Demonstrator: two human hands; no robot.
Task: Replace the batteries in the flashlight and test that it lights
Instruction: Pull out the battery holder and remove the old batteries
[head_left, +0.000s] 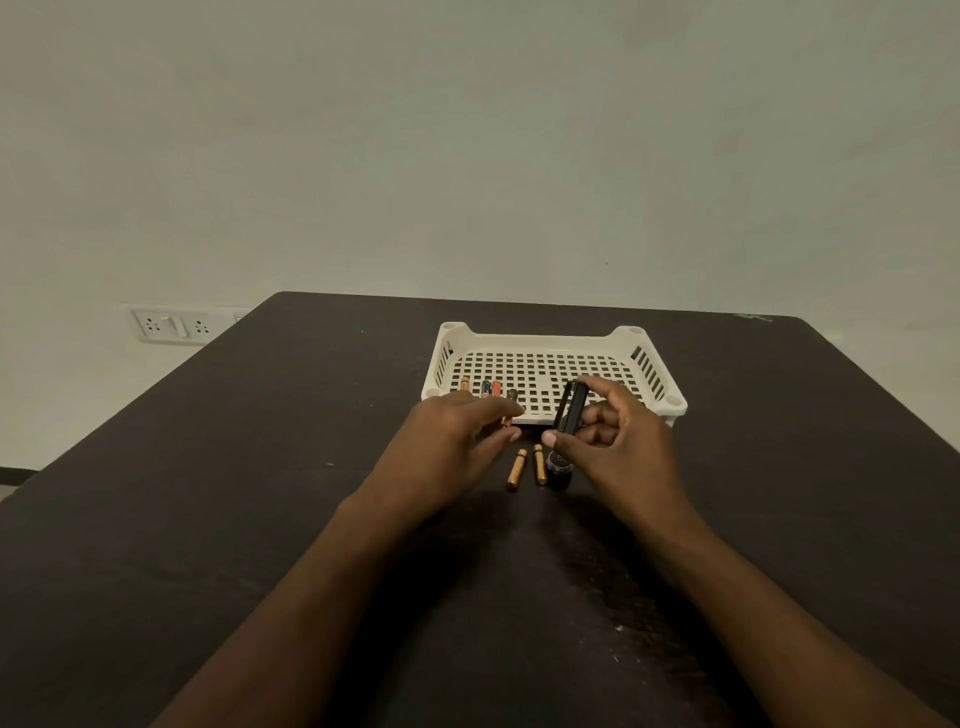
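Right hand (618, 441) raised just in front of the white perforated tray (550, 340), thumb and fingers curled round a black flashlight body (569, 410), held near upright and tilted slightly. Left hand (457, 441) at the tray's near left corner, fingers extended; a copper-coloured battery (505, 420) seen at the fingertips, hold not determinable. Two copper-coloured batteries (527, 467) lying loose on the dark table (260, 467) just in front of the tray, side by side and apart. Black cap piece (560, 470) just right of them, below the flashlight body. Several more batteries (491, 388) inside the tray, along its near left edge. Wall socket (174, 326) well left of the tray.
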